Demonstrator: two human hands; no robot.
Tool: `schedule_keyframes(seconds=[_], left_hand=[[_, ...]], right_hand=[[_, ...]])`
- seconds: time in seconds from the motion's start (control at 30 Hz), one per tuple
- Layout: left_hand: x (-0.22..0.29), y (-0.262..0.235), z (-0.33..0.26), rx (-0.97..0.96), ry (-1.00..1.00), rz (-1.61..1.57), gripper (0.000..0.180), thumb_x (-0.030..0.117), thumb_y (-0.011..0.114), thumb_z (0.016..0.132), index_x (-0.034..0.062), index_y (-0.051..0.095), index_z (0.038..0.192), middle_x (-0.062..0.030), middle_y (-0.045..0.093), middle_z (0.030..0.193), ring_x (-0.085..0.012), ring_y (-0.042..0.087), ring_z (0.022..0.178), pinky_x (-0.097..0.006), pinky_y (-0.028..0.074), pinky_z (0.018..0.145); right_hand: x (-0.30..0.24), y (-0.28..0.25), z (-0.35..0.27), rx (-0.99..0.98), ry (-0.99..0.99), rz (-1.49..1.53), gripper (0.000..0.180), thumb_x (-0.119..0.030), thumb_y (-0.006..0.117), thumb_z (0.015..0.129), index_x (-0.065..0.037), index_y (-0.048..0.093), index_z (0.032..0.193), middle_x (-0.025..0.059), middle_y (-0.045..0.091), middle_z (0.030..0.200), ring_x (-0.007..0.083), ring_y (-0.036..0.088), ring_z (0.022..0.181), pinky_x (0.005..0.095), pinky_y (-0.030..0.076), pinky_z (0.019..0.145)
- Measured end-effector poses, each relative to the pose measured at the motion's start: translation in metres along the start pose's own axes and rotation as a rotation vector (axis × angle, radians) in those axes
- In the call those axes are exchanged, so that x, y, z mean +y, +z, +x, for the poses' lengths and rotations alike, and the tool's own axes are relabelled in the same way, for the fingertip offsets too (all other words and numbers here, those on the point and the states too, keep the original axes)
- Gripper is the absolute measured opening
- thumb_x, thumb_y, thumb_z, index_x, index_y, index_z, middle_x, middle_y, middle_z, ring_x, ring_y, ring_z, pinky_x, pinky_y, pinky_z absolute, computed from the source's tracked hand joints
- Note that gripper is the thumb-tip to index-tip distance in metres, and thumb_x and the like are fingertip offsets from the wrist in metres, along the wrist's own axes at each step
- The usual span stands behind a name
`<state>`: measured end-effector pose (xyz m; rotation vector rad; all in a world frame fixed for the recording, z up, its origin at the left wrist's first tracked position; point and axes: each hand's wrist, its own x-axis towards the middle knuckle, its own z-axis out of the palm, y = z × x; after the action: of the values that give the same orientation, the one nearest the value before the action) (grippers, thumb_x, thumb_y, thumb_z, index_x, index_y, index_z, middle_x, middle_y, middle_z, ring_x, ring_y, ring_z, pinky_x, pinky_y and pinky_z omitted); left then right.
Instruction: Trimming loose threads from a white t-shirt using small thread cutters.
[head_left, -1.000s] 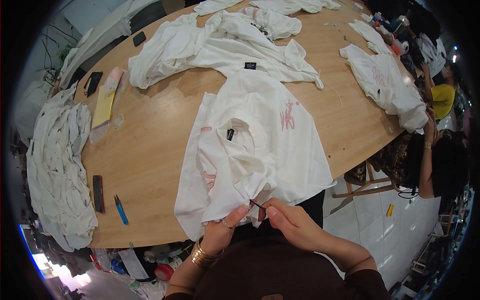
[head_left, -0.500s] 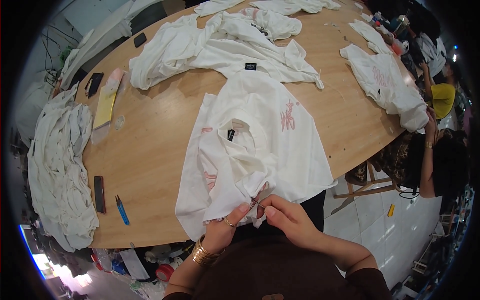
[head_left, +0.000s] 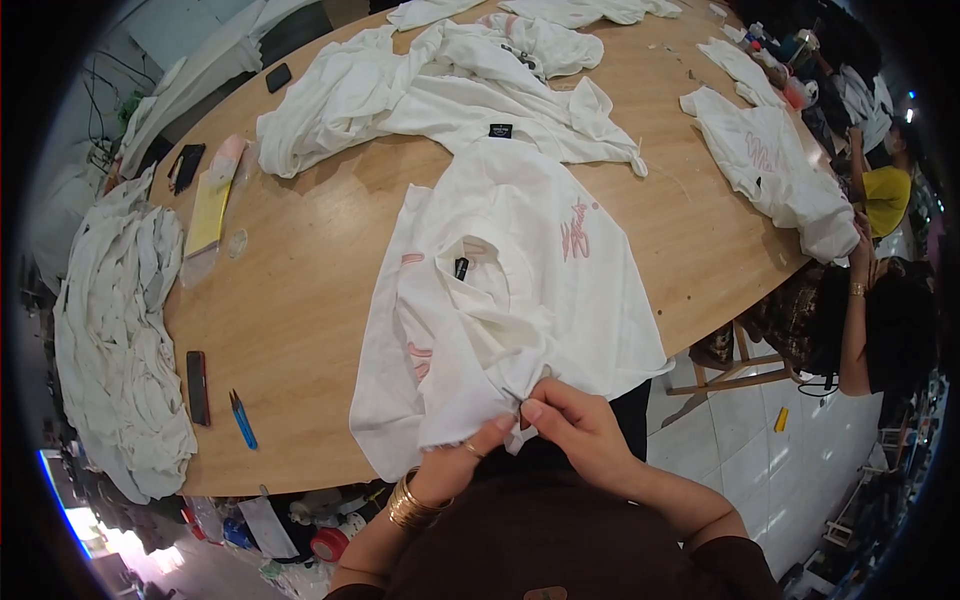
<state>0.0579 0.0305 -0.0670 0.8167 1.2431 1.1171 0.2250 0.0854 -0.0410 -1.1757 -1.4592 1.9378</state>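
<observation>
A white shirt (head_left: 610, 300) with pink stitched lettering lies over the table's near edge, its collar open toward me. My left hand (head_left: 455, 465), with a ring and gold bangles, pinches a bunched fold of it at the edge. Close beside it, my right hand (head_left: 580, 430) has thumb and forefinger pressed together at the same fold. From those fingertips a thin dark pointed tool seems to stick out; most of it is hidden, so its kind is unclear. Blue-handled snips (head_left: 243, 420) rest on the table to the left.
A dark phone (head_left: 198, 388) lies by a heap of white garments (head_left: 120, 350) on the left. More white shirts (head_left: 430, 90) are spread at the back of the wooden table (head_left: 290, 290). At right, a seated person handles another white shirt (head_left: 770, 175); a wooden stool (head_left: 740, 370) stands below.
The fold between my hands has been turned, so its patterned underside hardly shows now. My right fingers have closed in nearer the cloth, and the left hand has shifted slightly right.
</observation>
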Motion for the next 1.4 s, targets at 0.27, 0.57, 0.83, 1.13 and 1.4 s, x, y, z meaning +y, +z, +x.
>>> schedule_keyframes(seconds=[0.27, 0.57, 0.83, 1.13, 1.4], left_hand=[[0.006, -0.005, 0.002, -0.037, -0.074, -0.374, 0.049, 0.008, 0.061, 0.082, -0.0022, 0.041, 0.126, -0.0108, 0.051, 0.121, -0.0208, 0.050, 0.110, -0.033, 0.041, 0.095], [0.022, -0.004, 0.010, -0.093, -0.205, -0.487, 0.054, 0.008, 0.058, 0.083, -0.0002, 0.034, 0.130, -0.0154, 0.047, 0.126, -0.0277, 0.049, 0.114, -0.050, 0.042, 0.096], [0.016, 0.002, 0.013, 0.014, -0.234, -0.490, 0.035, 0.010, 0.060, 0.085, -0.0010, 0.048, 0.115, -0.0119, 0.061, 0.101, -0.0222, 0.062, 0.090, -0.038, 0.053, 0.078], [0.023, 0.008, 0.007, 0.081, -0.036, -0.247, 0.027, 0.010, 0.061, 0.084, -0.0043, 0.053, 0.104, -0.0098, 0.061, 0.094, -0.0196, 0.062, 0.076, -0.029, 0.052, 0.067], [0.031, 0.013, 0.007, 0.084, -0.049, -0.375, 0.028, 0.010, 0.060, 0.085, -0.0039, 0.053, 0.108, -0.0100, 0.061, 0.099, -0.0187, 0.060, 0.088, -0.032, 0.052, 0.071]], right_hand=[[-0.014, -0.004, 0.008, 0.196, -0.345, -0.438, 0.027, -0.011, 0.066, 0.078, -0.007, 0.055, 0.102, 0.0067, 0.064, 0.084, 0.0174, 0.064, 0.070, 0.0269, 0.049, 0.059], [-0.017, -0.015, 0.018, 0.159, -0.455, -0.610, 0.031, 0.000, 0.063, 0.072, -0.006, 0.052, 0.100, 0.0071, 0.064, 0.084, 0.0234, 0.064, 0.069, 0.0300, 0.049, 0.057], [-0.029, -0.011, 0.009, 0.028, -0.362, -0.605, 0.022, -0.009, 0.063, 0.078, -0.007, 0.053, 0.098, 0.0078, 0.062, 0.079, 0.0239, 0.062, 0.067, 0.0309, 0.047, 0.056], [-0.023, -0.019, 0.017, 0.035, -0.133, -0.190, 0.018, -0.016, 0.061, 0.084, -0.004, 0.053, 0.094, 0.0026, 0.054, 0.074, 0.0092, 0.044, 0.065, 0.0229, 0.039, 0.061], [-0.020, -0.012, 0.015, 0.149, -0.208, -0.211, 0.023, -0.021, 0.058, 0.088, -0.003, 0.049, 0.101, 0.0048, 0.053, 0.074, 0.0108, 0.047, 0.065, 0.0242, 0.040, 0.061]])
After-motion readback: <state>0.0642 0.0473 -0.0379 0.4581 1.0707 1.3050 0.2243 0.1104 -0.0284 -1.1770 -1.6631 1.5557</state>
